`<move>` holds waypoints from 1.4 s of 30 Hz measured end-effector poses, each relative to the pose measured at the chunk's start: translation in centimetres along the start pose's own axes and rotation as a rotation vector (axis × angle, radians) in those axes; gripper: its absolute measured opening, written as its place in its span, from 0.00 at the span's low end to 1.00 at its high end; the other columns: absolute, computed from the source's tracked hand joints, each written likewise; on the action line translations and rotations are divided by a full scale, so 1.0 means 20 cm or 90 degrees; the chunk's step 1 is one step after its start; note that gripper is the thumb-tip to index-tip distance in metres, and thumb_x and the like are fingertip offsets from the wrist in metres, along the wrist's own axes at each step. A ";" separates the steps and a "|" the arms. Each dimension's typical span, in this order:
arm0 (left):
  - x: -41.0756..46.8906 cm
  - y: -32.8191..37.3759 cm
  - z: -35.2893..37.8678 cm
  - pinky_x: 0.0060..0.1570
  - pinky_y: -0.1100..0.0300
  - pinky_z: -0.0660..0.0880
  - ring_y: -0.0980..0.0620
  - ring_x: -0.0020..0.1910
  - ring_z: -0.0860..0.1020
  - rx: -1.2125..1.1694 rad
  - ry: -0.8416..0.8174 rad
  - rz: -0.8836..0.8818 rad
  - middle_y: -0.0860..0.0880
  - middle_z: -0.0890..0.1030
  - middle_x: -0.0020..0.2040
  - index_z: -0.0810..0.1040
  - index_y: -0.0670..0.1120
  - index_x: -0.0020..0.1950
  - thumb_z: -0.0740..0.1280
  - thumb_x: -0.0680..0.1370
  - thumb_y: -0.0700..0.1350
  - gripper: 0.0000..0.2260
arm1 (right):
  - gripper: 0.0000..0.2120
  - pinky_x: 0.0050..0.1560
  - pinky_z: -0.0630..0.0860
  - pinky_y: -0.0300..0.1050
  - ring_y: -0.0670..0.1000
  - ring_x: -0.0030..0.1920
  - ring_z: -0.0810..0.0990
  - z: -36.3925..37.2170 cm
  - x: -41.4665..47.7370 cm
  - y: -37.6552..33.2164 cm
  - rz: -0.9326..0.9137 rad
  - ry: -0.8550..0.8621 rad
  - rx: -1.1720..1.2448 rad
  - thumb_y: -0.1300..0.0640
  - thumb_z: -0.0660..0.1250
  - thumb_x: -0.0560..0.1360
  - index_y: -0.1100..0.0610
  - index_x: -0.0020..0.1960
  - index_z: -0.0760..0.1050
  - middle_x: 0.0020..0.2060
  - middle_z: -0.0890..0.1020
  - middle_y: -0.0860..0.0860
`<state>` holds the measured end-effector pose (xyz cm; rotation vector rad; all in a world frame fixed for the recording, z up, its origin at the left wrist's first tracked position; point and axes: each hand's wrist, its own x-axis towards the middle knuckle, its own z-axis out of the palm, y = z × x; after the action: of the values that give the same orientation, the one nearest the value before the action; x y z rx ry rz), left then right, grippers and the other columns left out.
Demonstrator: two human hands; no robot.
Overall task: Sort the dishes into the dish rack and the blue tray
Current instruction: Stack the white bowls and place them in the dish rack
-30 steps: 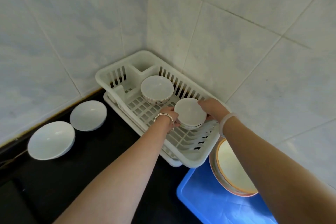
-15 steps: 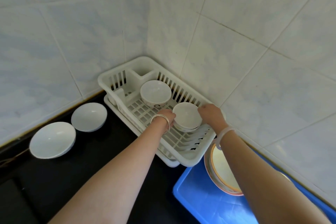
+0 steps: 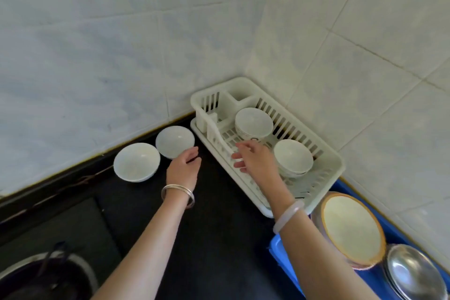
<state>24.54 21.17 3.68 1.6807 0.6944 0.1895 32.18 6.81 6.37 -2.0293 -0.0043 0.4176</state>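
Observation:
A white dish rack (image 3: 331, 165) sits in the tiled corner with two white bowls inside, one at the back (image 3: 253, 123) and one nearer (image 3: 293, 157). Two more white bowls rest on the black counter left of the rack, the nearer-to-rack bowl (image 3: 174, 141) and the left bowl (image 3: 136, 162). My left hand (image 3: 182, 170) hovers empty just below the bowl beside the rack. My right hand (image 3: 255, 161) is over the rack's front edge, fingers spread, holding nothing. A blue tray (image 3: 277, 248) at lower right holds an orange-rimmed plate (image 3: 353, 229) and a steel bowl (image 3: 414, 273).
A steel sink (image 3: 43, 275) with dark contents lies at the lower left. Tiled walls close off the back and right. Black counter (image 3: 219, 238) stretches between the sink and the tray.
Both hands let go of the small bowl, which now rests in the rack. My left hand moved left toward the bowls on the counter; my right hand drew back over the rack's edge.

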 end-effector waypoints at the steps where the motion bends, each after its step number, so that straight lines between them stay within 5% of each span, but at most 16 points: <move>1: -0.01 -0.05 -0.07 0.61 0.61 0.67 0.53 0.62 0.74 0.031 0.044 -0.007 0.48 0.77 0.64 0.73 0.46 0.65 0.63 0.77 0.40 0.16 | 0.08 0.36 0.76 0.39 0.45 0.36 0.81 0.09 0.01 0.00 0.017 -0.024 -0.002 0.53 0.58 0.79 0.49 0.54 0.74 0.39 0.82 0.45; 5: 0.04 -0.27 -0.33 0.69 0.51 0.63 0.44 0.69 0.67 0.136 0.220 -0.058 0.43 0.70 0.69 0.69 0.45 0.69 0.64 0.76 0.40 0.20 | 0.09 0.37 0.77 0.40 0.47 0.37 0.80 0.46 0.09 0.04 0.091 -0.101 -0.063 0.52 0.58 0.79 0.53 0.55 0.75 0.43 0.82 0.50; 9: 0.11 -0.37 -0.40 0.71 0.48 0.61 0.42 0.71 0.64 0.126 0.289 -0.097 0.40 0.64 0.72 0.64 0.43 0.71 0.66 0.75 0.38 0.25 | 0.13 0.54 0.78 0.55 0.55 0.46 0.81 0.58 0.19 0.09 0.080 -0.106 -0.151 0.51 0.56 0.79 0.58 0.52 0.75 0.50 0.82 0.58; 13: 0.22 -0.48 -0.49 0.71 0.47 0.62 0.42 0.70 0.66 0.030 0.281 -0.179 0.41 0.66 0.72 0.59 0.45 0.74 0.65 0.75 0.38 0.28 | 0.19 0.49 0.80 0.51 0.56 0.46 0.81 0.71 0.30 0.10 0.141 -0.132 -0.116 0.49 0.57 0.79 0.59 0.63 0.71 0.50 0.80 0.57; 18: 0.31 -0.57 -0.52 0.66 0.44 0.68 0.43 0.67 0.70 -0.126 0.247 -0.210 0.42 0.73 0.68 0.65 0.47 0.71 0.63 0.76 0.37 0.23 | 0.18 0.37 0.79 0.44 0.55 0.43 0.80 0.81 0.38 0.10 0.201 -0.127 0.037 0.54 0.60 0.79 0.59 0.67 0.67 0.48 0.79 0.57; 22: 0.33 -0.61 -0.52 0.65 0.44 0.70 0.43 0.67 0.70 -0.247 0.245 -0.221 0.43 0.72 0.68 0.65 0.49 0.71 0.61 0.76 0.35 0.23 | 0.08 0.37 0.78 0.44 0.59 0.52 0.79 0.83 0.41 0.09 0.231 -0.065 0.200 0.64 0.58 0.78 0.63 0.56 0.70 0.58 0.76 0.64; 27: 0.34 -0.63 -0.53 0.62 0.50 0.72 0.44 0.67 0.70 -0.350 0.247 -0.233 0.44 0.72 0.68 0.67 0.49 0.70 0.62 0.76 0.33 0.24 | 0.15 0.43 0.80 0.46 0.56 0.50 0.77 0.78 0.38 0.03 0.184 -0.043 0.230 0.69 0.57 0.77 0.67 0.64 0.69 0.61 0.74 0.62; 30: 0.34 -0.63 -0.54 0.63 0.51 0.71 0.45 0.67 0.70 -0.377 0.238 -0.231 0.45 0.72 0.68 0.67 0.48 0.70 0.62 0.76 0.33 0.24 | 0.15 0.35 0.81 0.41 0.57 0.53 0.78 0.74 0.36 -0.06 0.142 -0.062 0.205 0.69 0.58 0.77 0.65 0.63 0.71 0.57 0.75 0.58; 34: 0.34 -0.61 -0.55 0.62 0.51 0.70 0.44 0.67 0.70 -0.421 0.216 -0.245 0.44 0.73 0.67 0.67 0.48 0.70 0.60 0.76 0.33 0.23 | 0.07 0.28 0.79 0.36 0.58 0.52 0.80 0.76 0.31 -0.16 0.113 -0.110 0.124 0.68 0.61 0.76 0.60 0.41 0.73 0.48 0.79 0.58; 39: 0.34 -0.59 -0.58 0.60 0.54 0.69 0.46 0.62 0.73 -0.469 0.202 -0.271 0.47 0.73 0.65 0.70 0.50 0.67 0.60 0.78 0.46 0.17 | 0.08 0.42 0.83 0.50 0.54 0.38 0.83 0.88 0.31 -0.18 0.072 -0.127 -0.015 0.66 0.63 0.75 0.59 0.38 0.73 0.39 0.80 0.56; 42: 0.34 -0.59 -0.59 0.63 0.52 0.68 0.45 0.65 0.72 -0.468 0.213 -0.269 0.47 0.73 0.66 0.69 0.49 0.68 0.60 0.78 0.51 0.18 | 0.09 0.48 0.82 0.56 0.57 0.38 0.84 0.95 0.30 -0.18 0.054 -0.120 -0.108 0.65 0.64 0.75 0.58 0.36 0.72 0.30 0.79 0.53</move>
<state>20.33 35.59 -6.28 0.7839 1.0568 0.3751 32.87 25.86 -0.29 -2.1548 -0.0723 0.6811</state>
